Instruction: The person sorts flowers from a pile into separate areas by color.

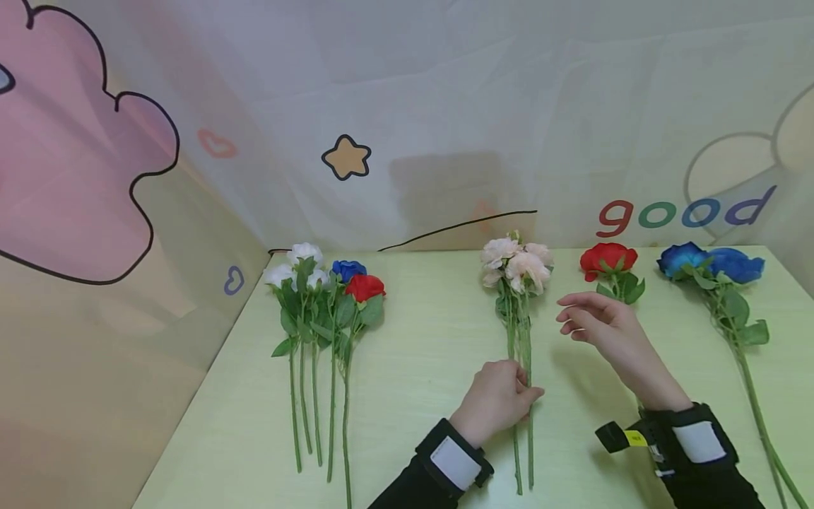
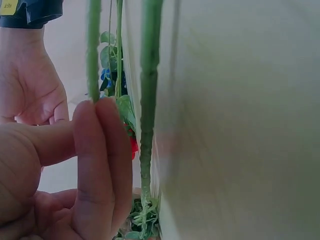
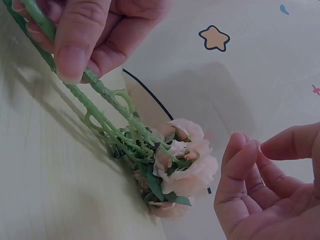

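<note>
Pale pink artificial flowers (image 1: 526, 270) lie bunched near the table's back edge, their green stems reaching toward me. My left hand (image 1: 494, 397) pinches one of these stems (image 2: 93, 50) between thumb and fingers, low on its length. Beside that hand, a second stem (image 2: 150, 75) runs past its fingertips. In the right wrist view, the pink blooms (image 3: 187, 170) face away from the pinching hand. My right hand (image 1: 607, 336) hovers to the right of the bunch with loosely bent fingers and nothing in them. Part of a red rose's stem is hidden behind that hand.
On the left, a row holds several white roses (image 1: 307, 252), a blue rose (image 1: 348, 269) and a red rose (image 1: 365, 288). To the right lie another red rose (image 1: 608, 260) and blue roses (image 1: 734, 265) on long stems. A printed cloth (image 1: 445, 106) hangs behind the table (image 1: 432, 318).
</note>
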`<state>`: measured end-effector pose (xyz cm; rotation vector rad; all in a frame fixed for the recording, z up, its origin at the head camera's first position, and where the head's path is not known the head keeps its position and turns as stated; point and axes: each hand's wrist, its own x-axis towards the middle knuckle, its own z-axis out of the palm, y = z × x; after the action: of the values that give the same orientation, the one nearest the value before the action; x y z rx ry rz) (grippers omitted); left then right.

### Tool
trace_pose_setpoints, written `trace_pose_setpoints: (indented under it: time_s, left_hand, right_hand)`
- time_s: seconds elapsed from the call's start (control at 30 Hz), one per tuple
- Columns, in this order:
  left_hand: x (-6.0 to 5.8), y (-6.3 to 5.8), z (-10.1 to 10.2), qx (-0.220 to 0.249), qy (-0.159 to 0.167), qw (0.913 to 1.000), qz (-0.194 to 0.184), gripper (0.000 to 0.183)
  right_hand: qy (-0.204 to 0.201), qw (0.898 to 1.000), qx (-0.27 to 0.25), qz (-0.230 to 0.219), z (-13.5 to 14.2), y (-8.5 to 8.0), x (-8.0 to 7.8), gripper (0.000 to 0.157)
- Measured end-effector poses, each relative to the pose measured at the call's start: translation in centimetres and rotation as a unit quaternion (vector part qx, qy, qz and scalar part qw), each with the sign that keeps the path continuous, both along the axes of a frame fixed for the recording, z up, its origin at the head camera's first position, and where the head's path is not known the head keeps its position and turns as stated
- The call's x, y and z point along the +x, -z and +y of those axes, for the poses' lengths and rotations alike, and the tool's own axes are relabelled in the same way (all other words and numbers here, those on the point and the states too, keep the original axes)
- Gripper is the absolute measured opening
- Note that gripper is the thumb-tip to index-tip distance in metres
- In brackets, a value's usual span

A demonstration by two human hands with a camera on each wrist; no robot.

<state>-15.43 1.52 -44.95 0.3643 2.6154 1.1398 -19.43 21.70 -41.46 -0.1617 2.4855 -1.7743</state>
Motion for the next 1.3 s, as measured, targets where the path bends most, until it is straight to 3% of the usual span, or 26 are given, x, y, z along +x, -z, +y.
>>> trace_pose_setpoints:
  time_s: [0.37,0.6,0.83,1.0,1.3]
  left_hand:
    - [-0.1,-0.7,-0.4,-0.065,-0.003,0.9976,0.024,0.018]
    - [-0.3,-1.3,-1.1,-0.087,-0.022,0.9957,0.024,0.019]
    - [-0.6,-1.4,-1.9,-0.101,-0.029,0.9943,0.020,0.023]
    - [-0.7,-1.5,-2.2,-0.112,-0.011,0.9936,0.004,0.022]
    - [-0.5,-1.5,-2.0,-0.109,0.007,0.9938,-0.020,0.018]
  right_hand:
    - [0.002,1.000,0.012,-0.002,-0.2,0.2,-0.1,0.040]
    - [0.002,0.997,0.072,0.001,-1.0,0.9,-0.2,0.035]
    - [-0.060,0.987,0.147,-0.004,-2.0,1.8,0.0,0.036]
    - [-0.106,0.982,0.154,0.004,-2.5,2.3,0.2,0.037]
    - [-0.116,0.977,0.177,0.006,-3.3,2.6,0.3,0.039]
